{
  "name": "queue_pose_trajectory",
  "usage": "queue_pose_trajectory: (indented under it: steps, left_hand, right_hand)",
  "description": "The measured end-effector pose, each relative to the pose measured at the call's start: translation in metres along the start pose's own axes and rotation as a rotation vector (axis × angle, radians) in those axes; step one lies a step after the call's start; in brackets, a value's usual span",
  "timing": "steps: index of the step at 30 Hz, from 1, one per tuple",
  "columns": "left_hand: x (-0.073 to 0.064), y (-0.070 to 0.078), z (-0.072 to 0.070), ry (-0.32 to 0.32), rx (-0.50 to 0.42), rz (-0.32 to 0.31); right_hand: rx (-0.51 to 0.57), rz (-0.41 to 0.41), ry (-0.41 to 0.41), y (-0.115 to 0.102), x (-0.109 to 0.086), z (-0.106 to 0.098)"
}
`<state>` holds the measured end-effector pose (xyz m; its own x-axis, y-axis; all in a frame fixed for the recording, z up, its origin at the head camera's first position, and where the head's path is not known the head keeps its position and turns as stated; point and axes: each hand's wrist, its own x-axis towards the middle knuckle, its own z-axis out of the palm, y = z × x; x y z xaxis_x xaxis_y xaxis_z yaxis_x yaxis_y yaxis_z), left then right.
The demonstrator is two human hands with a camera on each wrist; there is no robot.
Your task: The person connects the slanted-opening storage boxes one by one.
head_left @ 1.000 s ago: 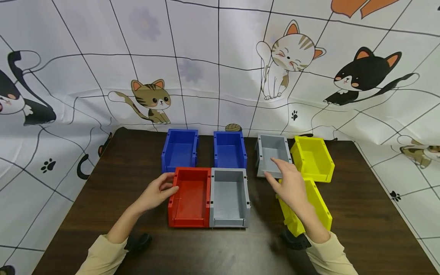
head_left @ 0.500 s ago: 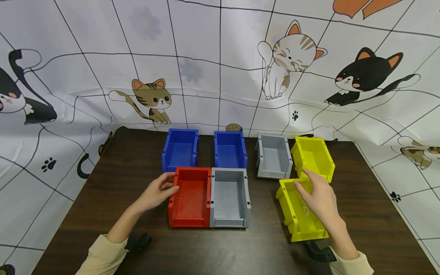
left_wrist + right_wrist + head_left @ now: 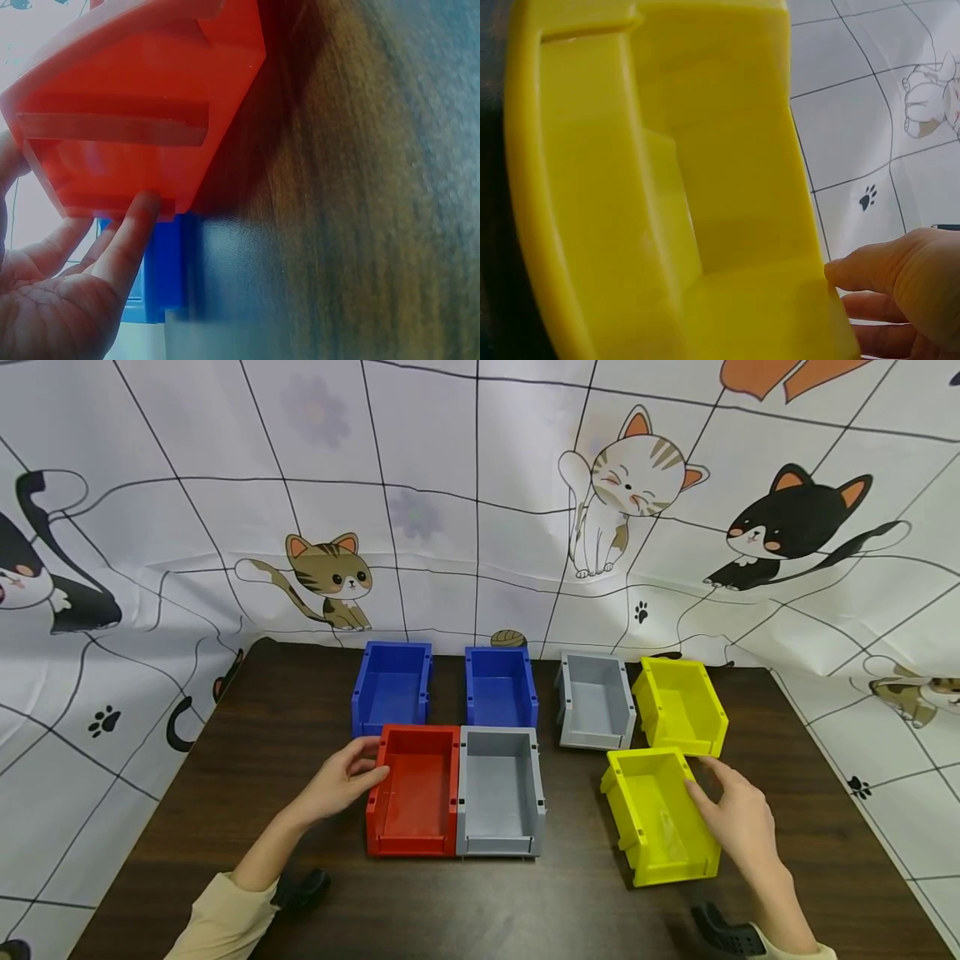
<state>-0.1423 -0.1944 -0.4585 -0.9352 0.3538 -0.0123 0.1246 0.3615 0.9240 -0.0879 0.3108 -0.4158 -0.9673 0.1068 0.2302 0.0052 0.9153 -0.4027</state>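
In the head view, a red storage bin (image 3: 415, 793) and a grey storage bin (image 3: 501, 789) stand side by side at the front middle of the table. My left hand (image 3: 337, 785) holds the red bin's left wall, the thumb over its rim. From the left wrist, fingertips (image 3: 146, 201) press the bin's outer side. A yellow storage bin (image 3: 663, 818) stands apart to the right, turned at an angle. Beside its right wall is my right hand (image 3: 742, 818), fingers relaxed. The right wrist view has the thumb (image 3: 844, 272) right at this yellow bin's rim, other fingers outside the wall.
Behind them is a back row: two blue bins (image 3: 393, 689) (image 3: 501, 689), a second grey bin (image 3: 597, 702) and a second yellow bin (image 3: 681, 706). The front yellow bin stands close before the rear one. A cat-print cloth (image 3: 450, 543) hangs behind the dark wooden table (image 3: 225, 760).
My right hand has moved right and toward me, from over the rear grey bin and front yellow bin to the front yellow bin's right side. My left hand has stayed at the red bin.
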Motion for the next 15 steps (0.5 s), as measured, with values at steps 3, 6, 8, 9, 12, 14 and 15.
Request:
queue_pose_trajectory:
  steps: [3,6,8,9,12,14,15]
  left_hand:
    - [-0.0001,0.0,0.0001,-0.006,0.003,-0.007]
    - [0.0,0.0001,0.0001,-0.006,0.006,-0.011]
    - [0.0,0.0003,0.0003,-0.002,0.004,-0.012]
    - [-0.0001,0.0006,0.0004,0.001,0.002,-0.011]
    - [-0.0003,0.0012,0.0009,0.006,0.004,-0.002]
    - [-0.0004,0.0015,0.0013,0.008,0.004,0.003]
    - [-0.0003,0.0016,0.0015,0.008,0.005,0.004]
  right_hand:
    - [0.022,0.017,-0.012,0.0037,-0.0019,0.001]
    - [0.047,0.031,-0.024,0.0049,-0.0025,0.0018]
    - [0.057,0.035,-0.03,0.005,-0.0023,0.0022]
    - [0.063,0.036,-0.032,0.0049,-0.0022,0.0023]
    - [0.075,0.032,-0.034,0.0053,-0.0015,0.0031]
    - [0.084,0.022,-0.027,0.0058,-0.0011,0.0035]
    - [0.087,0.018,-0.023,0.0062,-0.0009,0.0038]
